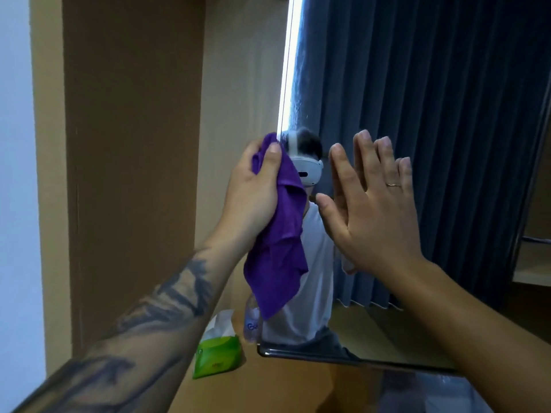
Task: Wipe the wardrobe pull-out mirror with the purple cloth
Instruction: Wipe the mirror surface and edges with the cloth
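The tall frameless pull-out mirror [432,144] stands out edge-on from the brown wooden wardrobe [134,144], its glass reflecting dark blue pleated curtains. My left hand [253,192] has its grip clamped on the purple microfibre cloth [280,248] — thumb over the bunched top, right at the mirror's bright left edge, the rest of the cloth hanging loose below my palm. My right hand [375,210] lies flat against the glass, fingers straight and apart. Below, on the wooden surface, sit a green tissue pack [217,353] and a clear plastic bottle [252,320] — just beside the mirror's lower corner.
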